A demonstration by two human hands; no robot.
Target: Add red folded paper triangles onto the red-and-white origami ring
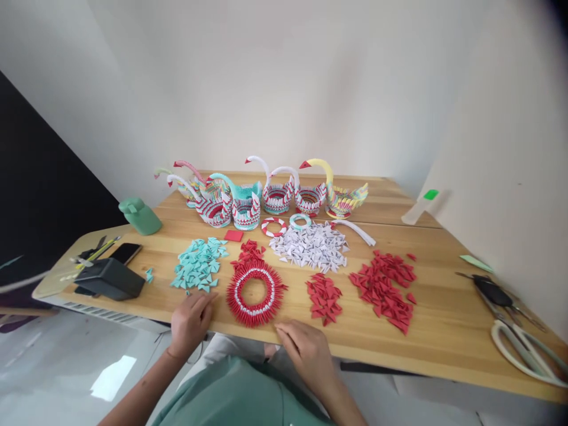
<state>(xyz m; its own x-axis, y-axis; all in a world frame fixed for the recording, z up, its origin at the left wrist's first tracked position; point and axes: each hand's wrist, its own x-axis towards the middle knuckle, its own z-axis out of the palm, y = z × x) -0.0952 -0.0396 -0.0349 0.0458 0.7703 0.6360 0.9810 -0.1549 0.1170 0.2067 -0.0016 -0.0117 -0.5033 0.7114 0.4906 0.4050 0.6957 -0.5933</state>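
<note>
A ring of folded red paper pieces point(236, 307) with a white band around its inner side lies flat near the table's front edge. My left hand point(191, 319) rests on the edge to its left, just below a pile of folded turquoise paper pieces point(199, 263). Its fingers are curled together and I see nothing in them. On the other side, my right hand point(308, 349) lies loosely closed at the edge, fingertips just below the ring and apart from it. No paper piece shows in that hand. Small red pieces point(248, 253) lie behind the ring.
Several paper swans point(277, 198) stand at the back. White pieces point(310, 245) are heaped mid-table, with two small rings point(300, 221) behind. Red piles point(323, 297) lie right of centre. Scissors point(523, 349) lie far right; a black box point(110, 278), phone point(125, 253) and green container point(141, 218) are left.
</note>
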